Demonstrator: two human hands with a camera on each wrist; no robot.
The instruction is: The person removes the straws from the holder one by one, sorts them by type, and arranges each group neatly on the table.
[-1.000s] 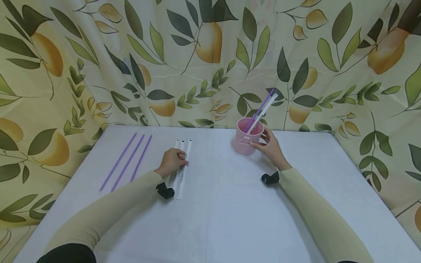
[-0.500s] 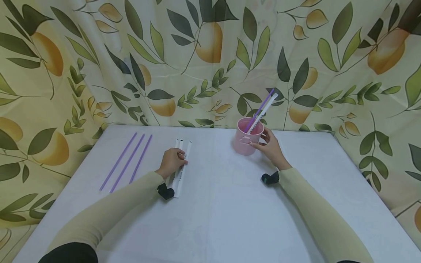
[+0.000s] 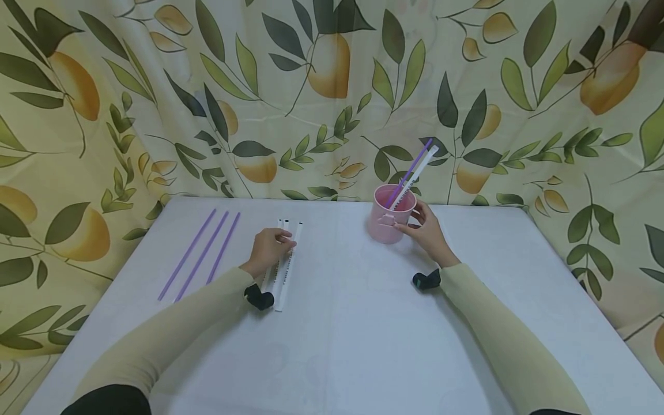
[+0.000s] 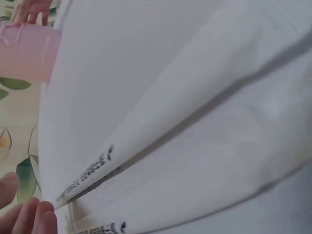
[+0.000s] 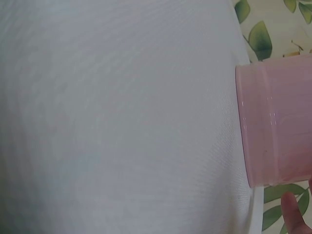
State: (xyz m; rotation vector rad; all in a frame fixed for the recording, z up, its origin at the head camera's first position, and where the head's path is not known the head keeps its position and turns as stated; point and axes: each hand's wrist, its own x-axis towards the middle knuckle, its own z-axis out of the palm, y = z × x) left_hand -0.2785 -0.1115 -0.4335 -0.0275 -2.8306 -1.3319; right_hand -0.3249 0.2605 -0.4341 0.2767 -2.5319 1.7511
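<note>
Several white paper-wrapped straws (image 3: 287, 271) with black print lie side by side on the table. My left hand (image 3: 268, 249) is over them. In the left wrist view its thumb and fingers (image 4: 34, 217) are apart beside the straws' far ends, with nothing seen between them. A pink cup (image 3: 385, 229) with a small handle stands upright at the back. My right hand (image 3: 426, 235) grips its right side, thumb near the handle; only a fingertip or so shows in the right wrist view. One purple straw (image 3: 417, 161) and one white wrapped straw (image 3: 426, 161) lean in the cup.
Three purple straws (image 3: 201, 253) lie slanted on the left of the white-covered table (image 3: 363, 334). Behind the table's back edge hangs a leaf-and-fruit patterned cloth (image 3: 321, 144).
The rightmost white wrapped straw has shifted slightly left toward the others at its near end. My left hand has since moved a little up and away from it. The right hand stays on the cup.
</note>
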